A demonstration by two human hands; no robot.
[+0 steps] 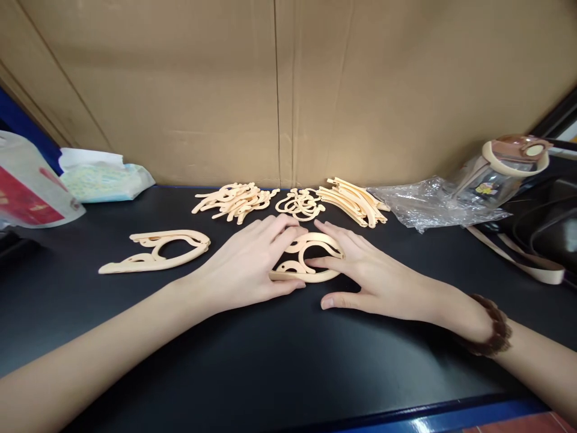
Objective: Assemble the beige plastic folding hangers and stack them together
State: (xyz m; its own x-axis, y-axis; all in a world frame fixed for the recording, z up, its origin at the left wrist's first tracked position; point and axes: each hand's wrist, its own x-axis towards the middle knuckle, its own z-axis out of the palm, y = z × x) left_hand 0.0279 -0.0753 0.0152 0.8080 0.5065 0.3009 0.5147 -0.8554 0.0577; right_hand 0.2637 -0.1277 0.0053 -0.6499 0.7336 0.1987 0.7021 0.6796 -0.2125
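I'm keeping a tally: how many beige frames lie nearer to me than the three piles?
2: one frame lies to the left of the left hand; the second frame is between that hand and the right hand, partly covered by both. No third shows.

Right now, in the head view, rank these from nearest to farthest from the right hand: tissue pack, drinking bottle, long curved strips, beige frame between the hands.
1. Beige frame: partly covered by the right hand.
2. Long curved strips: piled beyond it.
3. Drinking bottle: back right.
4. Tissue pack: back left.
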